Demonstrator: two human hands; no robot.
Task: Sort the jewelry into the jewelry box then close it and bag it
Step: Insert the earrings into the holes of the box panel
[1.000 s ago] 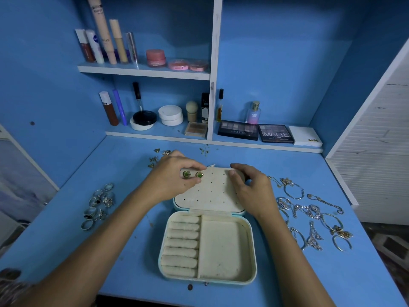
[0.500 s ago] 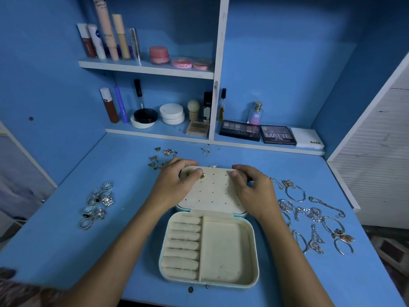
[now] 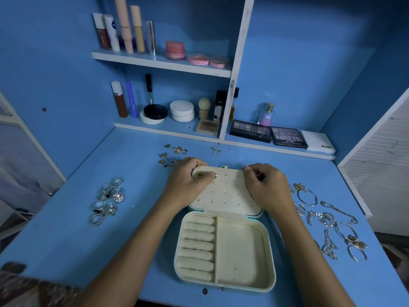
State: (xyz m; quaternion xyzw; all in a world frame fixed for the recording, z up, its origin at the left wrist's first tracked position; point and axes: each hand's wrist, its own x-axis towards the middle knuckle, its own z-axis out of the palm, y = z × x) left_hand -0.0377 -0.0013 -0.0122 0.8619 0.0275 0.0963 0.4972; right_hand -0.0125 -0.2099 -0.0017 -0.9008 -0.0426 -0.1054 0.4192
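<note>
in the open jewelry box (image 3: pixel 241 251), nothing

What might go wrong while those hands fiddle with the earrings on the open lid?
The green earrings sit at the lid's far edge; under the left hand one could pop free and drop among the small studs behind. The right hand grips the lid; pressing hard might tip the jewelry box.
</note>
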